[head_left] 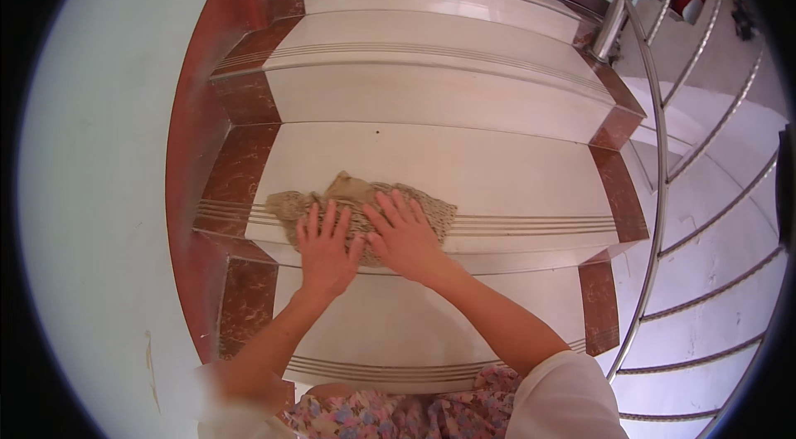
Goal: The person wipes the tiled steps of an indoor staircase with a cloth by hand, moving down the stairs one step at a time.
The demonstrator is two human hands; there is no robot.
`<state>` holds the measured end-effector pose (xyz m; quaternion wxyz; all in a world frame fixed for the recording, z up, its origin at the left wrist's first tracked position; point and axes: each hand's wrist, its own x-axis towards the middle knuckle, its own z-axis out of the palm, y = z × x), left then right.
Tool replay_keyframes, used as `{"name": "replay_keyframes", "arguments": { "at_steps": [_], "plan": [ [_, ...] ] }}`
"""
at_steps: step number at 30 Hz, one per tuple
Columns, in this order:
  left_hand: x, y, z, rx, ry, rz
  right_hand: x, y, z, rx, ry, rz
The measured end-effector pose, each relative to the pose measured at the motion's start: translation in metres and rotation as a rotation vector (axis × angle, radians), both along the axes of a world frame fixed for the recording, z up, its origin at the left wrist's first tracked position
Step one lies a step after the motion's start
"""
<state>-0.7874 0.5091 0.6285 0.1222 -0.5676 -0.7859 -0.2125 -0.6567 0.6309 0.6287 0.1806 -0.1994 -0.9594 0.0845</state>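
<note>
A brown, coarse-textured cloth (431, 205) lies spread over the front of a cream stair tread (497, 174), across its grooved strips and down to the edge. My left hand (327, 250) rests flat on the cloth with its fingers stretched out. Beside it, my right hand (406, 238) also presses flat on the cloth, fingers extended and pointing up the stairs. The thumbs are close together. A lighter tan fold of the cloth sticks up beyond the fingertips. Neither hand grips it.
Cream steps with reddish-brown marbled borders (618, 190) rise ahead. A metal railing (661, 165) with twisted bars curves along the right. On the left stands a pale wall (99, 190) with a red skirting (186, 157). A small dark speck (378, 132) lies on the tread. A doorway is at the top.
</note>
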Motion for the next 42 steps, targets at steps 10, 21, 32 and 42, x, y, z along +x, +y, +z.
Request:
{"name": "replay_keyframes", "arguments": {
  "at_steps": [10,21,32,42],
  "plan": [
    [-0.03,0.093,0.0,-0.085,-0.08,-0.147,-0.041,0.068,-0.015,0.141,0.089,-0.187],
    [-0.02,0.091,-0.002,-0.15,-0.024,-0.058,-0.02,0.062,-0.003,0.054,-0.047,-0.134],
    [-0.012,0.105,-0.002,-0.125,-0.007,-0.229,0.005,0.069,0.001,0.17,0.011,-0.084],
    [-0.044,0.18,0.001,-0.17,-0.079,-0.027,-0.054,0.13,-0.014,0.12,0.08,-0.344]
  ]
}}
